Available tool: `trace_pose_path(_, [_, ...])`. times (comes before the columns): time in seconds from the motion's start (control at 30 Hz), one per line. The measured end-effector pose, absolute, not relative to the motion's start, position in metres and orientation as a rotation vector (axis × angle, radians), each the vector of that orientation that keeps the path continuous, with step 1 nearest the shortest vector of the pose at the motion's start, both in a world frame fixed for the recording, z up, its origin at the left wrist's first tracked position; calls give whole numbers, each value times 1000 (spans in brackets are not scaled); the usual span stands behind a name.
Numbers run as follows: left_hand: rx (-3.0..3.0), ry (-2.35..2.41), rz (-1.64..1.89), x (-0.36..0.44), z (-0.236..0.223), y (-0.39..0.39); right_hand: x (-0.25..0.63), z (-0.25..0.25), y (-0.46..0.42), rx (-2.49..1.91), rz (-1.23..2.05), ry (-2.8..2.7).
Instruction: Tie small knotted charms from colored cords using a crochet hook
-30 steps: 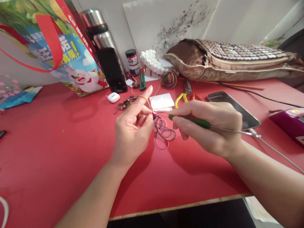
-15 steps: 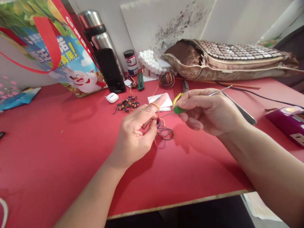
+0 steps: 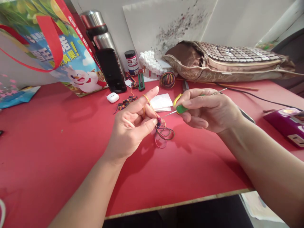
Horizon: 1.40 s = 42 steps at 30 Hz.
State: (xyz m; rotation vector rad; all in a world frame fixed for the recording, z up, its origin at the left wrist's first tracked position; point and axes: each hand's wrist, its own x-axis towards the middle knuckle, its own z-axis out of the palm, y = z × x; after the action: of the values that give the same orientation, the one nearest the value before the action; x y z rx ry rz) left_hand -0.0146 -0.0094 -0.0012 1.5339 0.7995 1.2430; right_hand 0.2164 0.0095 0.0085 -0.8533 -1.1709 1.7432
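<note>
Between its thumb and fingers, my left hand (image 3: pixel 131 126) pinches a small crochet piece (image 3: pixel 159 121) in dark red and blue. Loops of multicoloured yarn (image 3: pixel 163 133) hang below the piece over the table. An orange-yellow strand of the yarn runs from it up around my raised left index finger. My right hand (image 3: pixel 209 109) holds a crochet hook (image 3: pixel 181 109) by its green grip. One thin metal end points left, with its tip at the crochet piece; another metal end sticks out past the right knuckles.
Behind the hands lie folded white paper (image 3: pixel 161 102), yellow-handled scissors or pliers (image 3: pixel 177 99) and a yarn ball (image 3: pixel 167 79). To the left are an earbud case (image 3: pixel 112 97), crocheted pieces (image 3: pixel 125 103) and a leaning phone (image 3: pixel 111 71). A purple power strip (image 3: pixel 285 125) sits right.
My left index finger has lifted and drawn back left, stretching the orange-yellow strand into a longer line. The hook has shifted slightly right with my right hand.
</note>
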Motion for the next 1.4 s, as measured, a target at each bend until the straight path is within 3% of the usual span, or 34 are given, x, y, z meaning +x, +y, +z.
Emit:
trace_pose_path(0.27, [1402, 782, 1222, -14, -2, -8, 218, 5, 10, -811, 1721, -1205])
trace_pose_path(0.6, [1394, 898, 1348, -11, -5, -7, 205, 1, 0, -784, 1440, -1241])
trace_pose_path(1.07, [1352, 843, 1400, -8, -5, -9, 194, -8, -6, -665, 1571, -1151])
trace_pose_path(1.4, [1472, 937, 1492, -3, -2, -21, 185, -7, -6, -636, 1466, -1132])
